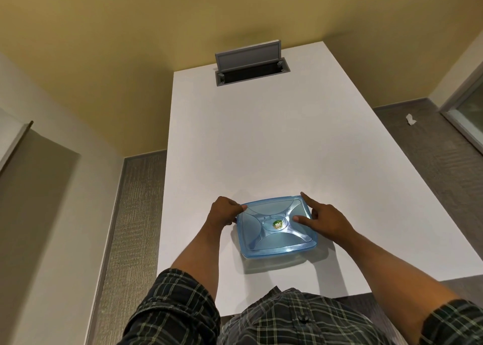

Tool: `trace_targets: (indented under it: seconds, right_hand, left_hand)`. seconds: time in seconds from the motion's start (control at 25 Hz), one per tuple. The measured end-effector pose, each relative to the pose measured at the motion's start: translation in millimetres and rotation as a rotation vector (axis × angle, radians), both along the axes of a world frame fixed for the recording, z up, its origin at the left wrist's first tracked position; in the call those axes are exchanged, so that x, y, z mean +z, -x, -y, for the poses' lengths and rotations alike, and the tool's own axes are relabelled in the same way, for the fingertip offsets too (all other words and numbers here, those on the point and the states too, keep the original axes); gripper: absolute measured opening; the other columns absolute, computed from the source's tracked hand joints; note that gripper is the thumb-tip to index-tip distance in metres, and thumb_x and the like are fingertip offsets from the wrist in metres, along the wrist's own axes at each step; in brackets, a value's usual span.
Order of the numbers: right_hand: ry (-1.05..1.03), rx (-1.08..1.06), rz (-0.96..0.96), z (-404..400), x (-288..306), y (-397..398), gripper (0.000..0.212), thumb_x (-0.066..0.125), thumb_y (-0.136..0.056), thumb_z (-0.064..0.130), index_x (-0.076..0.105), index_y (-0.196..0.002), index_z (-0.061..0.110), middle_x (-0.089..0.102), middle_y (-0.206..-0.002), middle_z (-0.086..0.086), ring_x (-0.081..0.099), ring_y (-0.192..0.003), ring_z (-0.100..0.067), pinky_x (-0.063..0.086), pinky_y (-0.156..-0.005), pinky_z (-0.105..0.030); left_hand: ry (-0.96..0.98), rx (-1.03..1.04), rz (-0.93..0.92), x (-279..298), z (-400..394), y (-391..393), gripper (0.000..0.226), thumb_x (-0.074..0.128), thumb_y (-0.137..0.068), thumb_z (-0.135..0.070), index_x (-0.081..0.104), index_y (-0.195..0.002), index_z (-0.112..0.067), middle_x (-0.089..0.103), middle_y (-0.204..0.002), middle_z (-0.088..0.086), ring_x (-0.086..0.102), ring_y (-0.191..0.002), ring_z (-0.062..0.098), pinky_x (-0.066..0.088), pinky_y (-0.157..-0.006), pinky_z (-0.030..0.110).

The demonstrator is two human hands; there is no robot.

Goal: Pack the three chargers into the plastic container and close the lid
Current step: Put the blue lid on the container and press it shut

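A blue see-through plastic container [277, 242] sits near the front edge of the white table [261, 148], with its lid [264, 211] lying on top. A small green sticker marks the lid's middle. My left hand [224, 212] grips the lid's far left corner, thumb on top. My right hand [322, 220] rests on the right side, index finger along the far right corner and thumb pressing on the lid. No chargers are visible; what is inside the container is hidden by the lid.
At the table's far end an open grey cable hatch [252, 66] has its flap standing up. Grey carpet lies on both sides of the table, with a white scrap of paper [410, 120] on the right. A yellow wall rises behind.
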State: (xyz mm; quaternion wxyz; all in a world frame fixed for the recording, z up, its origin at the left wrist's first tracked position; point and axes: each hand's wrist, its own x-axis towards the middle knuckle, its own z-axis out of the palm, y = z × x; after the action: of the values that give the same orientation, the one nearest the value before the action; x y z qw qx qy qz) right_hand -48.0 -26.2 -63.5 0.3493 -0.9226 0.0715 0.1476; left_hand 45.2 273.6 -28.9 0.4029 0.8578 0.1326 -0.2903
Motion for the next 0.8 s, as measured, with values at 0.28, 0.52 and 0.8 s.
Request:
trace_targets:
  seconds: [0.28,0.52,0.8]
  right_hand:
    - [0.082,0.023,-0.06,-3.7,2.0,-7.4,0.089,0.043,-0.069,0.094,0.02,-0.148,0.059,0.058,-0.068,0.02,0.061,-0.072,-0.004,0.042,-0.058,-0.023]
    - [0.029,0.073,-0.144,0.9,2.3,-15.4,0.096,0.05,-0.069,0.091,0.018,-0.151,0.053,0.06,-0.068,0.015,0.06,-0.07,-0.001,0.041,-0.058,-0.022]
    - [0.194,0.04,-0.116,1.1,10.8,-36.0,0.072,0.055,-0.083,0.076,0.05,-0.143,0.037,0.074,-0.09,-0.002,0.068,-0.084,-0.017,0.044,-0.067,-0.029]
  left_hand:
    - [0.048,0.188,-0.066,-8.1,-3.5,1.0,0.041,0.085,-0.083,-0.023,0.058,-0.058,-0.005,0.061,-0.062,0.015,0.065,-0.056,0.026,0.042,-0.05,0.025]
    - [0.101,0.315,-0.212,-8.5,-1.1,-4.6,0.035,0.083,-0.085,-0.022,0.056,-0.067,-0.009,0.064,-0.081,0.014,0.061,-0.058,0.023,0.04,-0.051,0.025]
    - [0.075,0.399,-0.324,-5.7,3.5,-14.3,0.03,0.076,-0.089,-0.016,0.054,-0.07,-0.011,0.059,-0.06,0.004,0.055,-0.032,0.013,0.035,-0.043,0.018]
